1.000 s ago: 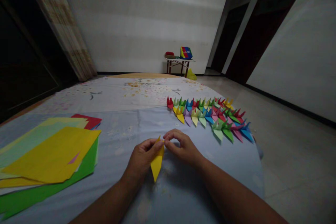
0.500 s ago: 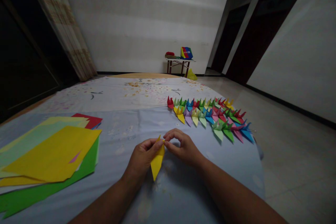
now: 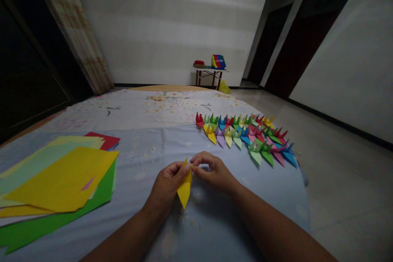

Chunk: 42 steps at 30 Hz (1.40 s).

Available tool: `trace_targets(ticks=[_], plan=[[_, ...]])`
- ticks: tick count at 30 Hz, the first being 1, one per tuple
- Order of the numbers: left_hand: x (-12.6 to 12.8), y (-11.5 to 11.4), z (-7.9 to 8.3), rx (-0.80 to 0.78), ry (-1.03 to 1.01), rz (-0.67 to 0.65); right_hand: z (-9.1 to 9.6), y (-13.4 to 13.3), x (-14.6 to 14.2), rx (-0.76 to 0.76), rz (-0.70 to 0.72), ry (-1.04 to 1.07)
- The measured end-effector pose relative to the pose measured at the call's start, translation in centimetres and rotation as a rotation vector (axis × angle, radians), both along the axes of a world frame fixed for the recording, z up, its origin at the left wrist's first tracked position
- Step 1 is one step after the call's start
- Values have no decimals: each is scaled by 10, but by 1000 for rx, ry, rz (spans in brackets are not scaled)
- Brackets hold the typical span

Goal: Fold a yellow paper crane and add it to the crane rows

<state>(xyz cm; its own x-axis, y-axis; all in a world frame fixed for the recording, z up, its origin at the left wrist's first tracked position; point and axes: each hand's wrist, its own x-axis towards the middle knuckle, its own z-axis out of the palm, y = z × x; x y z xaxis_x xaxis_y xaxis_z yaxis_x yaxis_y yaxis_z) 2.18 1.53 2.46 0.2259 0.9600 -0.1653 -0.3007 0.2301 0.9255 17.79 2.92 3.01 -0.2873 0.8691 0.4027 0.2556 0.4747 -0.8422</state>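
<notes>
A yellow folded paper crane is held over the near part of the table, one long point hanging down and another rising above the thumb. My left hand is closed on its body, thumb pressed flat over the paper. From the right, my right hand pinches a small tip of the same paper between thumb and forefinger; the fingertips partly hide that tip. Beyond my right hand stand rows of finished paper cranes in red, green, blue, yellow, pink and purple.
Loose coloured paper sheets lie stacked at the left. A pale blue flowered cloth covers the round table. By the far wall a small table carries a colourful bag. A yellow plastic bag lies on the floor beside it.
The lower point of the yellow paper has swung slightly to the right. Both hands keep almost the same place and grip.
</notes>
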Motion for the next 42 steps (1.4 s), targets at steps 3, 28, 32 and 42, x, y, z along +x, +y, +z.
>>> trace_targets(ticks=[3,28,32,42], plan=[[0,0,-3,-12,-19,-14,0,0,0,-34,10,-19],[0,1,-4,17,53,30,0,-2,-2,-67,9,-18],[1,1,0,-29,-4,12,0,-1,1,-153,-46,-15],[1,0,4,-13,-9,11,0,0,-2,-186,-56,52]])
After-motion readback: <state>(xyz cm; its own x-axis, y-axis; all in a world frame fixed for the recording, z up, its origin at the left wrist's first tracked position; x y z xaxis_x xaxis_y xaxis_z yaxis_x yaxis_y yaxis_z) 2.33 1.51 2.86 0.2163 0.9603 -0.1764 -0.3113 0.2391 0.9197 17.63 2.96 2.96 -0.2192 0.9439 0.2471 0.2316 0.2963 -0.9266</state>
